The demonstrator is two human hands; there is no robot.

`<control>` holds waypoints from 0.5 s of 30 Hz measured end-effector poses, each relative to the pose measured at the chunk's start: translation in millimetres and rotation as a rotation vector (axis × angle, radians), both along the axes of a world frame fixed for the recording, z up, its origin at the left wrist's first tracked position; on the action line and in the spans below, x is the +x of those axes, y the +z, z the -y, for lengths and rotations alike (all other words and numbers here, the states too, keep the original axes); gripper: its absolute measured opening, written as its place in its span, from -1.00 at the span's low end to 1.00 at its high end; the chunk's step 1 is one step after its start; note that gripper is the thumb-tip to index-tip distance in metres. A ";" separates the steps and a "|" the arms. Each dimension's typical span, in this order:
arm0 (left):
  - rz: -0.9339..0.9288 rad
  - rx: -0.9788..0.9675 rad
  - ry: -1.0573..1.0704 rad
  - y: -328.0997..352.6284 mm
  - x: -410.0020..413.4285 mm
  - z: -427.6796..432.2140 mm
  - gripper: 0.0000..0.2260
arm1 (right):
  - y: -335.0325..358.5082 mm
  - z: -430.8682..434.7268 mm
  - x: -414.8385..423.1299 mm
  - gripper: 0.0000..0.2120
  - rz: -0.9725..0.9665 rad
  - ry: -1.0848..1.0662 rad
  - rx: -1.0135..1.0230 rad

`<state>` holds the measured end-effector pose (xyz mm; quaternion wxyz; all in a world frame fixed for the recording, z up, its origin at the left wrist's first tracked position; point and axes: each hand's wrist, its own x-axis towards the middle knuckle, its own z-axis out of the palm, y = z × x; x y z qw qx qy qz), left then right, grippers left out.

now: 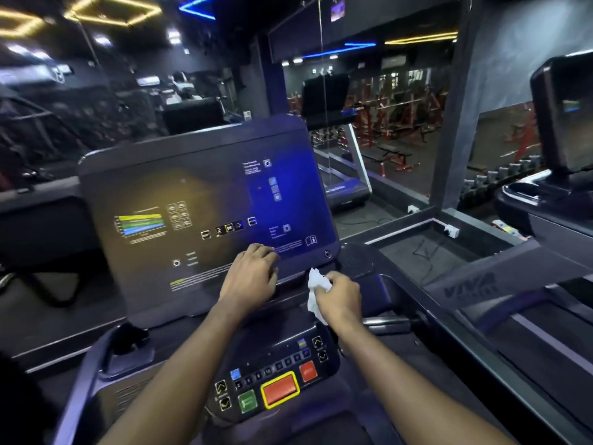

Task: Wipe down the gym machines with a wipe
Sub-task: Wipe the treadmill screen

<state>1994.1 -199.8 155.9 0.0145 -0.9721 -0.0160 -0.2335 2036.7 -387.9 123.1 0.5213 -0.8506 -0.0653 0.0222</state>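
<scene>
Dark gym, console (205, 200): wipe (316, 289) in R hand (340, 297), beside L hand (250, 277).

1. Ceiling (244, 14): dark, with yellow LED strips (112, 11) in angular outlines and blue strips (195, 6).
2. Ahead: glossy panel (369, 91) with a vertical seam. Mirror or glass, can't tell.
3. In that panel: red weight racks (394, 110), a flat bench (393, 154), another treadmill (346, 187) with a blue-lit deck, and more yellow and blue strip light.
4. Right of it: dark grey pillar (455, 123) running floor to ceiling.
5. Past the pillar: row of dumbbells (507, 175), low and blurred.
6. Floor (401, 248): dark, with a loose cable (359, 220) lying near the panel's base.
7. Two small white fittings (452, 231) on the low ledge.
8. Left side: dim and blurred; detail unreadable.
</scene>
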 end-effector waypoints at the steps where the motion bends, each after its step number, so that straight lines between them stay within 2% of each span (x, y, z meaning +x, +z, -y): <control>1: 0.016 -0.006 0.007 3.5 -3.4 -3.7 -0.81 | 4.4 -3.3 -1.0 -0.95 0.001 0.011 0.009; 5: 0.066 -0.036 0.040 16.9 -15.6 -25.4 -0.81 | 20.6 -27.1 0.6 -0.94 0.047 0.043 0.008; 8: 0.080 -0.028 0.047 25.7 -18.0 -47.2 -0.83 | 31.1 -48.7 7.2 -0.85 0.078 0.039 -0.013; 15: 0.182 0.008 0.010 71.0 5.1 -119.1 -0.81 | 81.9 -115.1 38.6 -0.90 0.142 -0.031 0.009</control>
